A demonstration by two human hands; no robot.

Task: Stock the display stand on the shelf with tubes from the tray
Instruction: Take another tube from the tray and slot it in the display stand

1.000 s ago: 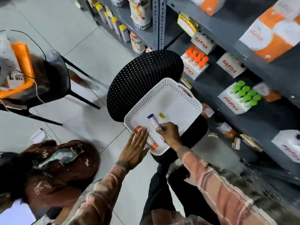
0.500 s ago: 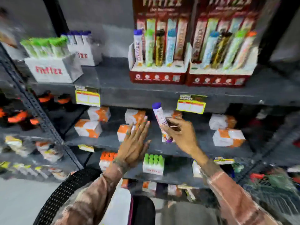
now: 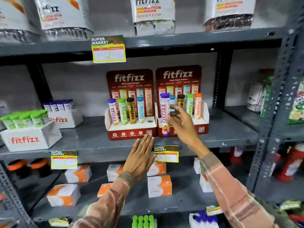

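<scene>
Two red display stands sit side by side on the middle shelf: the left stand (image 3: 130,127) and the right stand (image 3: 203,116), each holding several coloured-cap tubes upright. My right hand (image 3: 181,124) grips a purple-capped tube (image 3: 165,111) and holds it upright in front of the right stand's leftmost slot, its bottom at the stand's front edge. My left hand (image 3: 141,157) is flat, fingers apart and holding nothing, below the left stand, fingertips near its front face. The tray is out of view.
White boxes of green-capped tubes (image 3: 31,129) and purple-capped tubes (image 3: 64,116) stand on the same shelf at left. Large jars (image 3: 154,15) fill the shelf above. Orange-and-white cartons (image 3: 159,186) lie on the shelf below. A grey upright post (image 3: 271,129) stands at right.
My view swung up from the tray on the chair to the shelf. My right hand lifted the purple-capped tube from the tray up to the right stand; my left hand rose alongside, empty.
</scene>
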